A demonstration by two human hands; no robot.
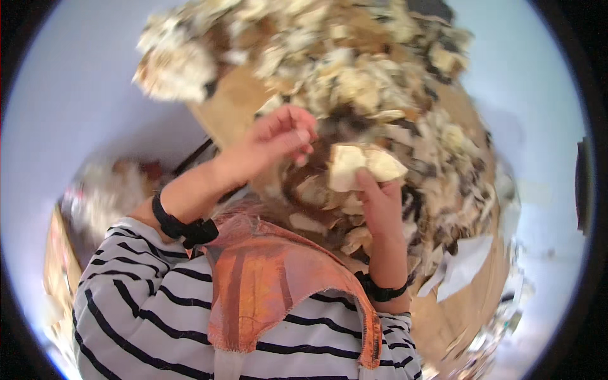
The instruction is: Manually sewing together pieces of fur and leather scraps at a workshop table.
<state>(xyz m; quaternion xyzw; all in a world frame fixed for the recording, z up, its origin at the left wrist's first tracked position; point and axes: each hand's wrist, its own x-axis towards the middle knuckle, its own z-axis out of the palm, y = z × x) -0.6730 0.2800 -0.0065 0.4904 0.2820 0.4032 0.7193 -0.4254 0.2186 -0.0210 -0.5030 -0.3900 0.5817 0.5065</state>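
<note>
In my right hand (381,199) is a cream-coloured scrap (368,166), which looks like a piece of hide or fleece, pinched between thumb and fingers. It is held up over a large heap of scraps (354,88) in cream, brown and dark grey, some of them furry. My left hand (283,135) hovers to the left of that piece, apart from it. Its fingers are curled in against the thumb, somewhat blurred, and whatever may be between them does not show. Both wrists wear black bands.
Brown cardboard or board (231,104) shows under the heap at the upper left. White sheets (465,266) lie at its right side. Farther left on the floor is another blurred pile (111,196). An orange cloth (272,272) covers my front, close to the heap.
</note>
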